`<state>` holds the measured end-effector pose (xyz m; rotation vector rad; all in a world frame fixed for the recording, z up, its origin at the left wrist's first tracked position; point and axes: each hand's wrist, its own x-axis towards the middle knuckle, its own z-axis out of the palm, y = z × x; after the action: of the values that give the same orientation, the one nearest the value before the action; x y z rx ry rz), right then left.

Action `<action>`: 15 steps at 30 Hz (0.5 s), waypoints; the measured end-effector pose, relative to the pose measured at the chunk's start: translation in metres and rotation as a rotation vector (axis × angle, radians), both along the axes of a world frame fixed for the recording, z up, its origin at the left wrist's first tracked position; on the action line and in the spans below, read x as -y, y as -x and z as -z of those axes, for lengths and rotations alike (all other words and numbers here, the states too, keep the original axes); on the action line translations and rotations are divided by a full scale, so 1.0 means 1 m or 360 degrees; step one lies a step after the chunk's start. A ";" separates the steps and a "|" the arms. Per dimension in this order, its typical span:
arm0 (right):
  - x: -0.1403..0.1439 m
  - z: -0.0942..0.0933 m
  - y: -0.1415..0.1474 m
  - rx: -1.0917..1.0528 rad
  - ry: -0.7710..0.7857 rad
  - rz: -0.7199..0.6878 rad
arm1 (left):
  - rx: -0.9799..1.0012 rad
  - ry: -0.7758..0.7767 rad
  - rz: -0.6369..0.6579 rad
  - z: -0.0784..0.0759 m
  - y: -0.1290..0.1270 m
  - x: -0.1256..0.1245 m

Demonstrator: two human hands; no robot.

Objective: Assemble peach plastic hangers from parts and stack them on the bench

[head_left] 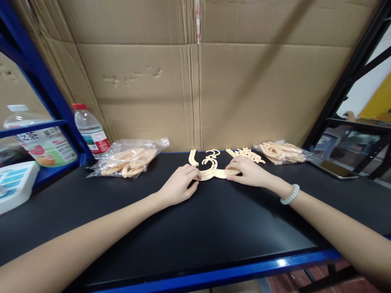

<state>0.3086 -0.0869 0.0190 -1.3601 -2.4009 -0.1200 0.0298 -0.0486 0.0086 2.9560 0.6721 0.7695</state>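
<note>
Cream-coloured clothes hangers (214, 173) lie together on the black table, their hooks pointing away from me. My left hand (180, 184) grips the left arm of the hangers, fingers curled over its end. On the other side my right hand (247, 171) pinches the right arm between thumb and fingers. Just behind them lie loose hooks (212, 154). Further left sit a few curved arm pieces (193, 158). Behind my right hand is a pile of cream hooks and pieces (249, 154).
Clear plastic bags of cream parts rest at the left (131, 156) and right (279, 151). Beyond the left bag stands a red-capped bottle (90, 130). A phone-like flat device (332, 167) lies at right. Cardboard (137, 93) walls the back; a blue rack post (39, 73) rises at left.
</note>
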 end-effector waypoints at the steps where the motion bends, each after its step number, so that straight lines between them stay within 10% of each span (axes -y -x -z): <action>1: 0.000 0.000 0.001 -0.0004 -0.0002 -0.0006 | 0.0000 -0.0001 -0.0001 0.000 0.000 0.000; 15: 0.004 0.000 0.006 0.0020 -0.0025 0.0022 | 0.0021 0.0002 0.0004 -0.001 0.000 0.002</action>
<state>0.3026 -0.0905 0.0194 -1.3728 -2.3964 -0.1515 0.0295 -0.0502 0.0098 2.9472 0.6681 0.7872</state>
